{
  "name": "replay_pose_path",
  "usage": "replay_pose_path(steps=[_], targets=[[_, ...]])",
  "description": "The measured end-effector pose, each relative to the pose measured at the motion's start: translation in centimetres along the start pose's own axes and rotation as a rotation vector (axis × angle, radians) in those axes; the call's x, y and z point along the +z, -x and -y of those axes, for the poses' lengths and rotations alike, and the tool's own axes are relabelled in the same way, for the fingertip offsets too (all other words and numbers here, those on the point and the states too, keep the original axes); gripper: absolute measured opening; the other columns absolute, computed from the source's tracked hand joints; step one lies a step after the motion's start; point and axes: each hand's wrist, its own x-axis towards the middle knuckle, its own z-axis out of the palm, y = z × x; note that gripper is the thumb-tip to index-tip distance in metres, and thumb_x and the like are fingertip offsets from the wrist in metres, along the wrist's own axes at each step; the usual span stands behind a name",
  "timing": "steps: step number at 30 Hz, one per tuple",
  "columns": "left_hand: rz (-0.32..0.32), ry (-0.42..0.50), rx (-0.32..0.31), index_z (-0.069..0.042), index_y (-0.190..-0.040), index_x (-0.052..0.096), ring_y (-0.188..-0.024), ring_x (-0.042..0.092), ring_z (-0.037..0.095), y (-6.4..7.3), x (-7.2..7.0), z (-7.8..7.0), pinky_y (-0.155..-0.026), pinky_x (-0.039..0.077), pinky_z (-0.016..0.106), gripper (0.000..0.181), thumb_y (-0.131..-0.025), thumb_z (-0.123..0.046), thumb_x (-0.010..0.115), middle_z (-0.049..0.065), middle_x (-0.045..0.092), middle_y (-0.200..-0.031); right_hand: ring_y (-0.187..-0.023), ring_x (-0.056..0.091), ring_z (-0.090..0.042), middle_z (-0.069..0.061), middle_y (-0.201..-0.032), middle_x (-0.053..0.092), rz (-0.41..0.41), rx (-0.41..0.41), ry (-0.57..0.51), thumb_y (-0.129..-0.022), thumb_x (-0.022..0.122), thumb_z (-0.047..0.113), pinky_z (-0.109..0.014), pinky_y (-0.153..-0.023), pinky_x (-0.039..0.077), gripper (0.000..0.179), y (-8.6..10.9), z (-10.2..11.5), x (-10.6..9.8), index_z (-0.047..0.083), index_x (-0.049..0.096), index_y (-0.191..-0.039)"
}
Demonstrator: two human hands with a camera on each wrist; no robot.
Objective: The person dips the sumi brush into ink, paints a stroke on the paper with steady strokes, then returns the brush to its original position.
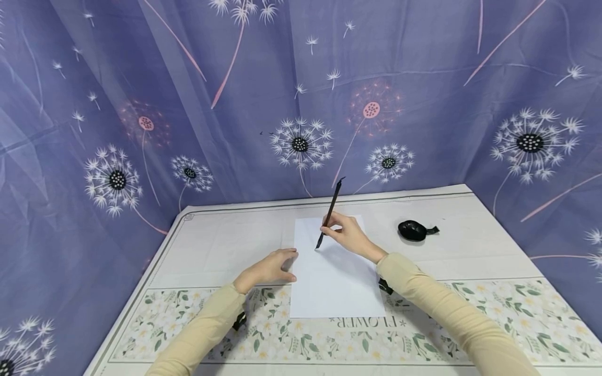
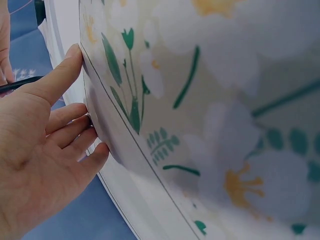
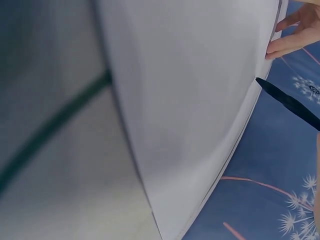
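A white sheet of paper [image 1: 336,287] lies on the table. Above its upper half, my right hand [image 1: 348,235] pinches a long black pen-like stick [image 1: 333,203] between thumb and fingers. The stick stands tilted, its top leaning slightly right and ending in a small bent tail. Its narrow lower tip [image 3: 260,81] points down at the sheet. My left hand [image 1: 270,267] rests at the sheet's left edge, thumb and fingers spread apart. In the left wrist view that hand's palm [image 2: 45,165] shows, holding nothing.
Right of the sheet lies a glossy black rounded thing [image 1: 413,230] with a short tail. The table cover [image 1: 226,235] is white with a floral band [image 1: 263,339] along the front. A blue-purple dandelion curtain [image 1: 254,156] hangs behind and at both sides.
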Motion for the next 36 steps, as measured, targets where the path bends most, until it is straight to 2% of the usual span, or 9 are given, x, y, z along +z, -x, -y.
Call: replay_pose_path(steps=[13,22,30,36], targets=[[0.005,-0.007,0.021,0.003,-0.141,0.044,-0.141,0.036,0.035,-0.1,0.1,0.3,-0.117,0.033,0.047,0.071,-0.085,-0.027,0.075,0.02,0.039,-0.151,-0.09,0.07,-0.025,-0.008,-0.089,0.071,0.067,-0.014,0.015,-0.091,0.066,0.01,-0.029,-0.078,0.061,0.008,-0.4,0.4,0.1,0.006,0.063,-0.097],[0.007,-0.003,0.012,0.003,-0.141,0.045,-0.141,0.036,0.035,-0.1,0.2,0.3,-0.117,0.032,0.047,0.07,-0.085,-0.027,0.075,0.02,0.039,-0.151,-0.089,0.07,-0.023,-0.007,-0.092,0.072,0.106,-0.041,0.087,-0.091,0.067,0.012,-0.029,-0.074,0.061,0.007,-0.5,0.5,0.2,0.008,0.063,-0.096],[0.01,-0.008,0.005,0.002,-0.142,0.044,-0.142,0.035,0.035,0.0,0.1,0.1,-0.117,0.032,0.048,0.07,-0.085,-0.027,0.074,0.019,0.038,-0.152,-0.092,0.07,-0.026,-0.01,-0.095,0.072,0.16,-0.015,0.104,-0.093,0.064,0.01,-0.037,-0.08,0.061,0.008,-0.9,0.9,0.0,0.005,0.063,-0.098],[0.01,-0.008,0.009,0.002,-0.142,0.044,-0.141,0.035,0.036,0.0,0.0,0.0,-0.117,0.033,0.048,0.071,-0.085,-0.027,0.075,0.019,0.038,-0.152,-0.088,0.07,-0.027,-0.011,-0.092,0.071,0.154,-0.03,0.11,-0.092,0.063,0.006,-0.041,-0.078,0.061,0.005,-1.1,0.7,-0.3,0.005,0.061,-0.097]])
